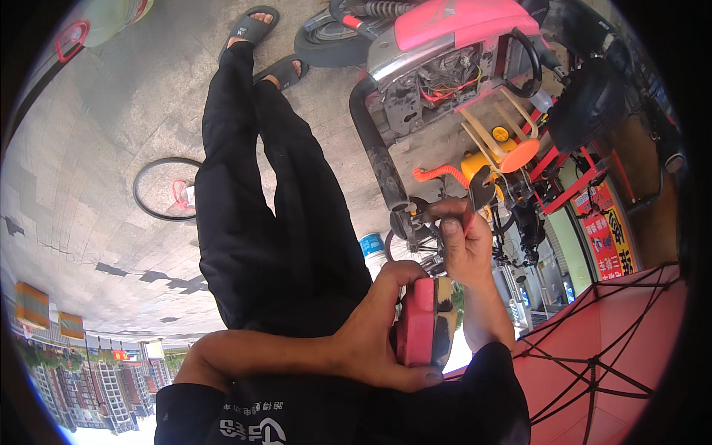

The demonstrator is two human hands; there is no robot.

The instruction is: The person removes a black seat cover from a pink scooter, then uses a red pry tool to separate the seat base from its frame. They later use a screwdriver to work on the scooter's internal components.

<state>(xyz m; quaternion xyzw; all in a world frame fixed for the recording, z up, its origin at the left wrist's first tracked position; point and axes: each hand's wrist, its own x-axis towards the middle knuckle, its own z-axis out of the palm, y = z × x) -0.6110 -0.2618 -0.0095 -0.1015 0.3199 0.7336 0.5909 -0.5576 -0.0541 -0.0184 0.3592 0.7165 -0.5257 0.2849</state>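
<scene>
My left hand (389,326) grips a boxy pink-and-cream part with dark patches (421,322), held low in front of my body. Above it, my right hand (463,245) has its fingers closed by the lower end of a black tube (382,148) on a pink vehicle (452,22). Something slim and reddish shows between those fingers, too small to make out. A black paddle-shaped piece (482,189) rises just above them. The vehicle's opened silver housing (406,104) exposes tangled wires (445,83).
Around the vehicle are a wooden stool (497,130), a yellow machine with orange hose (475,167), red metal frames (582,174) and a signboard (604,230). A pink canopy (630,348) is at right. A black ring (148,170) lies on paving left of my legs.
</scene>
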